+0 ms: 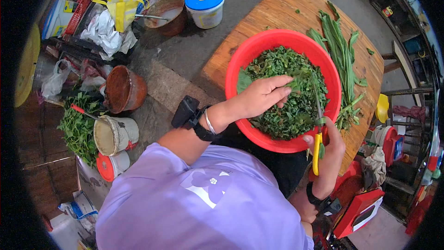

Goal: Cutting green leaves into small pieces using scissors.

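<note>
A red plastic basin filled with chopped green leaves stands at the near edge of a wooden table. Over the basin, my left hand pinches a piece of green leaf between thumb and fingers. At the basin's right rim, my right hand is closed around yellow-handled scissors, their blades pointing away over the chopped leaves. A bit of leaf clings near the pivot. Long uncut leafy stalks lie on the table, right of the basin.
On the floor at left are a blue-lidded bucket, brown pots, a white bucket with a red-handled tool, and a heap of greens. A red box and a dark rack stand at right.
</note>
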`<action>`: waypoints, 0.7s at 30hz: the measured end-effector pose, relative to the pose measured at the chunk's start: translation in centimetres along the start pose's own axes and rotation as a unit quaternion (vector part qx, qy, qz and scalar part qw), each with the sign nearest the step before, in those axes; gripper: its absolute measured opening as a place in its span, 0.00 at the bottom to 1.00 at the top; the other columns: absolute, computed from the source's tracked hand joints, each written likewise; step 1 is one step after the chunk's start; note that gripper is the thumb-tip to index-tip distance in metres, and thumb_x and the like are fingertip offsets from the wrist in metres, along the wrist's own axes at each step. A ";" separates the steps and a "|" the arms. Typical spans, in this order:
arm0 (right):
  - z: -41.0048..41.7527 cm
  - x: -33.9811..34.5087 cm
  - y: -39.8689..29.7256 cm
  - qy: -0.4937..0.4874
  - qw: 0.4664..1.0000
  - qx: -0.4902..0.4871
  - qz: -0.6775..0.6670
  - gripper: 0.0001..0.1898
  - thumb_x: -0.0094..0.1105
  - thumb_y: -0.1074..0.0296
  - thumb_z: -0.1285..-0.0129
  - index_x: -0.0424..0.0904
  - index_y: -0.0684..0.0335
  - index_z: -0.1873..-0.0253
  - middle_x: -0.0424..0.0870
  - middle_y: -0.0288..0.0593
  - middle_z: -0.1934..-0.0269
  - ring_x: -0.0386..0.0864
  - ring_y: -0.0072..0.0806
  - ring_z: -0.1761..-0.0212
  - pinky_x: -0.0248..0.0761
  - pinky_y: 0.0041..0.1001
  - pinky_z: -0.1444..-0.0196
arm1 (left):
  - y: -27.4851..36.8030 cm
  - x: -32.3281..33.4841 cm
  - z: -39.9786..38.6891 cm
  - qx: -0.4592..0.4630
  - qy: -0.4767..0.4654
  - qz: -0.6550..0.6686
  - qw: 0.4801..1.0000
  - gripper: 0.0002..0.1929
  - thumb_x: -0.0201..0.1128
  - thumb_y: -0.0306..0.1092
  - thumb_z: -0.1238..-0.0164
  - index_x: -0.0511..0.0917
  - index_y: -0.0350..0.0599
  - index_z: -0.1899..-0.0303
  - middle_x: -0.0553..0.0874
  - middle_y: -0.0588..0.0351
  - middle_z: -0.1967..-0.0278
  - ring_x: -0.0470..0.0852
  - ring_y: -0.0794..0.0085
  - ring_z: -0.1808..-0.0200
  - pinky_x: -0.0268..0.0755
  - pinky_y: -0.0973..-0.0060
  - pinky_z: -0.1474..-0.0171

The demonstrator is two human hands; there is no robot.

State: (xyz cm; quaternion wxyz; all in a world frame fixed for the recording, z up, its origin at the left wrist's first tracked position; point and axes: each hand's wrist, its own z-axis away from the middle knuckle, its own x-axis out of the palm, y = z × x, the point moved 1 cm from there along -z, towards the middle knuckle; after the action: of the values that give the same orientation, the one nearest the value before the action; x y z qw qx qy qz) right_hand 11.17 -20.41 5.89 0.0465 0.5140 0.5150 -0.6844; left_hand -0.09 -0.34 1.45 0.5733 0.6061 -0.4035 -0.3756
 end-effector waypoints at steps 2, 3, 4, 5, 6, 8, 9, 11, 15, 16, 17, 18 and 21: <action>-0.1 -0.4 0.0 0.000 1.000 -0.028 -0.003 0.33 0.77 0.57 0.54 0.74 0.68 0.45 0.76 0.40 0.67 0.73 0.27 0.67 0.68 0.26 0.63 | 0.0 -0.4 -0.1 -0.025 -0.007 0.031 0.999 0.13 0.49 0.35 0.24 0.73 0.39 0.47 0.73 0.63 0.75 0.72 0.82 0.72 0.68 0.81 0.66; -0.1 -0.7 -0.2 0.000 0.999 -0.042 -0.006 0.34 0.77 0.56 0.54 0.73 0.68 0.44 0.75 0.41 0.66 0.73 0.27 0.65 0.68 0.25 0.63 | 0.1 -0.5 -0.1 -0.051 -0.013 0.063 0.997 0.13 0.49 0.35 0.24 0.73 0.39 0.46 0.72 0.64 0.75 0.71 0.82 0.72 0.68 0.81 0.66; -0.2 -1.0 -0.7 -0.024 0.998 -0.045 0.020 0.36 0.77 0.54 0.55 0.72 0.69 0.44 0.75 0.43 0.64 0.74 0.29 0.64 0.68 0.27 0.61 | 0.1 -0.4 -0.1 -0.051 -0.013 0.063 0.997 0.13 0.49 0.35 0.24 0.73 0.39 0.46 0.72 0.64 0.75 0.71 0.82 0.72 0.68 0.81 0.66; -0.2 -0.9 -0.6 -0.025 0.998 -0.045 0.020 0.36 0.77 0.54 0.55 0.72 0.69 0.44 0.75 0.43 0.64 0.74 0.29 0.64 0.68 0.27 0.61 | 0.1 -0.3 0.0 -0.031 -0.003 0.038 0.999 0.13 0.48 0.36 0.24 0.73 0.40 0.48 0.72 0.64 0.76 0.71 0.82 0.72 0.67 0.81 0.67; -0.2 -0.7 -0.6 -0.037 0.997 -0.058 0.028 0.36 0.77 0.54 0.55 0.72 0.68 0.44 0.75 0.43 0.64 0.74 0.31 0.64 0.69 0.27 0.61 | 0.2 -0.2 0.0 -0.010 0.008 0.013 1.000 0.12 0.48 0.36 0.24 0.74 0.40 0.50 0.71 0.64 0.76 0.70 0.82 0.72 0.67 0.81 0.67; -0.2 -0.3 -0.8 -0.041 0.995 -0.081 0.042 0.36 0.77 0.56 0.56 0.72 0.67 0.43 0.74 0.43 0.65 0.74 0.33 0.64 0.69 0.29 0.61 | 0.9 -0.4 0.0 -0.008 -0.013 -0.006 1.000 0.11 0.48 0.36 0.23 0.74 0.41 0.52 0.71 0.65 0.76 0.70 0.82 0.72 0.66 0.81 0.68; -0.2 -0.2 -1.0 -0.041 0.995 -0.080 0.042 0.36 0.77 0.56 0.56 0.72 0.67 0.43 0.74 0.43 0.65 0.74 0.33 0.64 0.69 0.29 0.61 | 1.1 -0.4 0.0 -0.007 -0.033 -0.026 0.999 0.11 0.48 0.36 0.23 0.74 0.41 0.53 0.71 0.65 0.76 0.70 0.83 0.72 0.66 0.81 0.68; -0.2 0.0 -1.3 -0.032 0.996 -0.078 0.031 0.36 0.77 0.58 0.57 0.73 0.66 0.43 0.74 0.43 0.66 0.74 0.33 0.65 0.69 0.28 0.62 | 0.7 -0.3 0.0 -0.025 -0.053 -0.006 0.998 0.10 0.48 0.36 0.23 0.74 0.41 0.55 0.71 0.65 0.76 0.70 0.83 0.72 0.66 0.81 0.68; -0.3 0.3 -1.2 -0.035 0.997 -0.067 0.034 0.35 0.78 0.61 0.58 0.73 0.66 0.44 0.74 0.43 0.67 0.74 0.34 0.65 0.69 0.28 0.61 | 0.3 -0.5 0.1 -0.042 -0.076 0.022 0.996 0.10 0.50 0.37 0.24 0.73 0.40 0.55 0.73 0.64 0.75 0.72 0.83 0.71 0.66 0.81 0.67; -0.4 0.2 -1.1 -0.026 0.997 -0.068 0.035 0.33 0.78 0.60 0.58 0.75 0.66 0.46 0.75 0.46 0.67 0.76 0.38 0.66 0.70 0.31 0.62 | 0.6 -0.4 0.1 -0.042 -0.076 0.022 0.996 0.10 0.50 0.37 0.24 0.73 0.40 0.55 0.73 0.64 0.75 0.72 0.83 0.71 0.66 0.81 0.67; -0.4 0.3 -1.0 -0.017 0.997 -0.070 0.036 0.32 0.78 0.58 0.59 0.76 0.66 0.48 0.77 0.48 0.67 0.78 0.42 0.67 0.71 0.33 0.64 | 1.1 -0.3 0.3 -0.065 -0.066 0.007 0.996 0.11 0.50 0.38 0.25 0.73 0.40 0.52 0.74 0.64 0.74 0.72 0.82 0.71 0.67 0.81 0.66; -0.4 0.3 -0.9 -0.017 0.997 -0.069 0.036 0.32 0.78 0.58 0.59 0.76 0.66 0.48 0.77 0.48 0.67 0.78 0.42 0.67 0.71 0.33 0.64 | 1.5 -0.2 0.4 -0.087 -0.057 -0.008 0.995 0.13 0.51 0.38 0.25 0.73 0.39 0.50 0.75 0.63 0.72 0.73 0.82 0.70 0.68 0.80 0.65; -0.3 0.5 -0.4 0.023 0.997 -0.065 0.016 0.32 0.78 0.60 0.59 0.76 0.66 0.48 0.77 0.47 0.68 0.78 0.39 0.69 0.71 0.31 0.66 | 0.2 0.0 0.3 0.057 -0.007 -0.069 0.996 0.17 0.53 0.40 0.26 0.70 0.38 0.43 0.78 0.61 0.68 0.75 0.80 0.66 0.70 0.78 0.62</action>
State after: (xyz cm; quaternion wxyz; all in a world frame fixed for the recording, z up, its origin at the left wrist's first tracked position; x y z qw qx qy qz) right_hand 10.89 -19.78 5.77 0.0791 0.5332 0.5515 -0.6367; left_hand -0.36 -0.42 1.60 0.5082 0.6614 -0.3854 -0.3947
